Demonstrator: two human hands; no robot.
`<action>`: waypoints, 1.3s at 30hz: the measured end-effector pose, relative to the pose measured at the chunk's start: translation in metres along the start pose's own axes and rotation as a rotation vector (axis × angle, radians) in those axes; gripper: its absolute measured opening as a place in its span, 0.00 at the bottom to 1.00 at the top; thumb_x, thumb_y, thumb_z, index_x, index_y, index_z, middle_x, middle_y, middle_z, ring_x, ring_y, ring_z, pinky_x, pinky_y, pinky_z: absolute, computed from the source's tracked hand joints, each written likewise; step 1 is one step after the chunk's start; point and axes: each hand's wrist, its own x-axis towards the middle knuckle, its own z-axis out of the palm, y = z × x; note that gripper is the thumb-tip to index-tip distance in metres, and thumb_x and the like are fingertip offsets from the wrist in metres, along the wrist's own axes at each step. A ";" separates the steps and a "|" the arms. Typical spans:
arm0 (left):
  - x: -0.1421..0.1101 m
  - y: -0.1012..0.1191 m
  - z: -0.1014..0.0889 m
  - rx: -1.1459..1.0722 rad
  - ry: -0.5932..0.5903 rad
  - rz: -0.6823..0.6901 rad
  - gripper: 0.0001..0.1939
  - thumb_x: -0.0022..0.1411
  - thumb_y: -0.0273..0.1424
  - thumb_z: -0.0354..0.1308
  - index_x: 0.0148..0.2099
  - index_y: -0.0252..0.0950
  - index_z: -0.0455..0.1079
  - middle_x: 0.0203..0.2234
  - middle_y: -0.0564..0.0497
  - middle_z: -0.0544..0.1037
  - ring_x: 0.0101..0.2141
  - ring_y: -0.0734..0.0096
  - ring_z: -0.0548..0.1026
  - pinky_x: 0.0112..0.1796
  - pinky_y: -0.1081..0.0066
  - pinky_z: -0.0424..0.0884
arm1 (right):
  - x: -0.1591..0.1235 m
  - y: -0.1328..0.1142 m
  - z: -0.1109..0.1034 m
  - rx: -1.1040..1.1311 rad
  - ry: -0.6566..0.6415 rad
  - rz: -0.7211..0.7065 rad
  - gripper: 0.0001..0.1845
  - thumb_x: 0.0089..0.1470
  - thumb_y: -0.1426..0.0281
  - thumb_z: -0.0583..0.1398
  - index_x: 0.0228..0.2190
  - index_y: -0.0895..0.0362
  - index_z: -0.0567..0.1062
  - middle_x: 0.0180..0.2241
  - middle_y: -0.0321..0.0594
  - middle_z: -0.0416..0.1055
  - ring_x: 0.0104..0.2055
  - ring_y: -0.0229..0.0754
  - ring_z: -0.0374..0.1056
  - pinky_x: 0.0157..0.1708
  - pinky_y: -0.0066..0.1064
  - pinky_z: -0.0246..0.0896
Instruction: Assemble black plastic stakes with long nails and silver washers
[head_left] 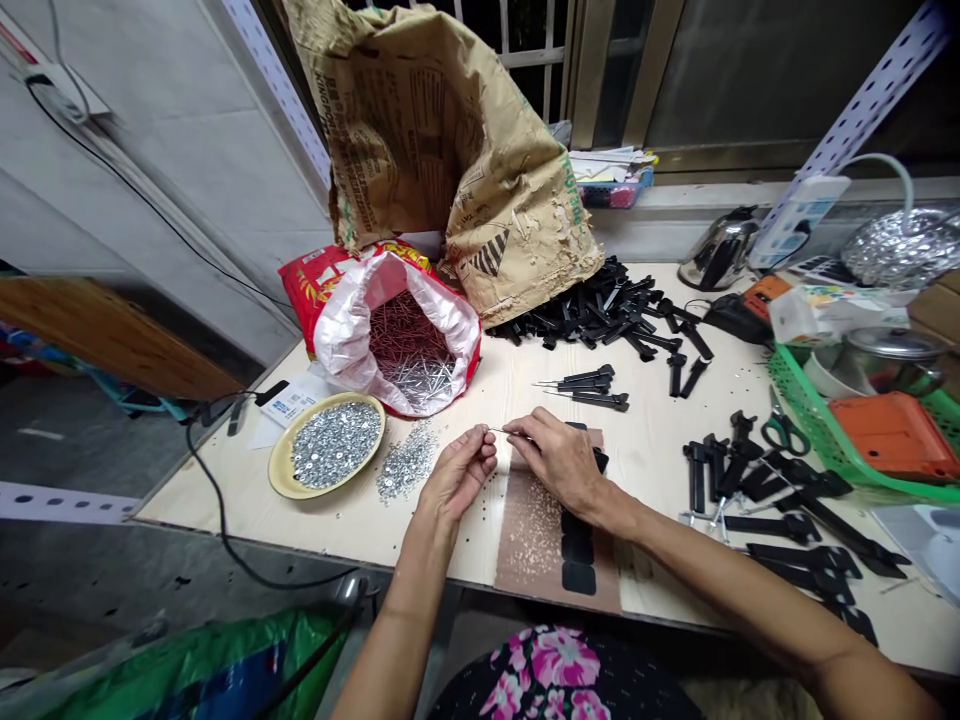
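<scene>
My left hand [459,470] and my right hand [556,460] meet over the middle of the pale table [675,470]. Both are pinched on a thin nail [498,431] held between their fingertips. A black plastic piece [600,459] shows under my right hand; whether the hand grips it is hidden. Loose small silver washers [406,465] lie just left of my left hand. Beside them stands a yellow plate [328,446] full of the same washers. Behind, a red and white bag [397,335] is open and full of nails.
A torn brown paper sack [450,140] spills black plastic parts [600,310] at the back. Three assembled parts [592,388] lie ahead of my hands, more black parts [780,510] at right. A green basket [817,440], scissors [784,430] and a kettle [720,250] stand right. A cable [217,500] hangs off the left edge.
</scene>
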 end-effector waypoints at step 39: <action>-0.007 -0.018 0.027 0.677 0.133 0.460 0.14 0.53 0.37 0.62 0.35 0.30 0.74 0.24 0.51 0.76 0.23 0.77 0.70 0.28 0.75 0.69 | -0.015 0.012 -0.010 -0.297 0.095 -0.106 0.09 0.62 0.69 0.52 0.37 0.55 0.73 0.33 0.37 0.69 0.32 0.36 0.63 0.29 0.29 0.48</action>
